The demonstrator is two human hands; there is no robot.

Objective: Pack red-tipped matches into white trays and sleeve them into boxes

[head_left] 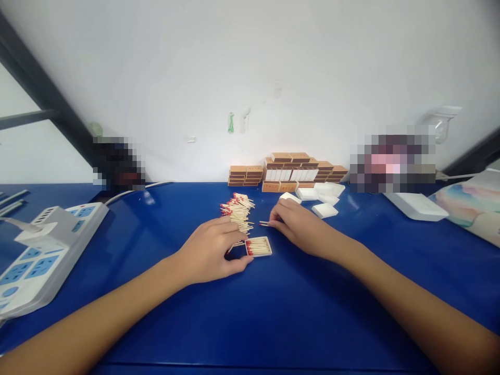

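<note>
My left hand (pixel 216 249) pinches the left end of a small white matchbox tray (pixel 269 253) between thumb and finger; the tray lies flat on the table. Red-tipped matches (pixel 258 246) lie side by side in it, heads to the left. Just up and right of the tray, my right hand (pixel 291 219) is closed on matches (pixel 264 223), their red heads pointing left; how many it holds is hard to tell. Behind my left hand spreads a loose pile of matches (pixel 238 208). A few more matches (pixel 235 245) show beneath my left fingers.
Stacked brown matchboxes (pixel 288 186) line the wall, with several white trays (pixel 325 210) lying before them. A power strip (pixel 58 265) with a plugged-in adapter sits on the blue table (pixel 250 323) at left. At right are a white box (pixel 417 207) and a colourful sheet (pixel 474 205).
</note>
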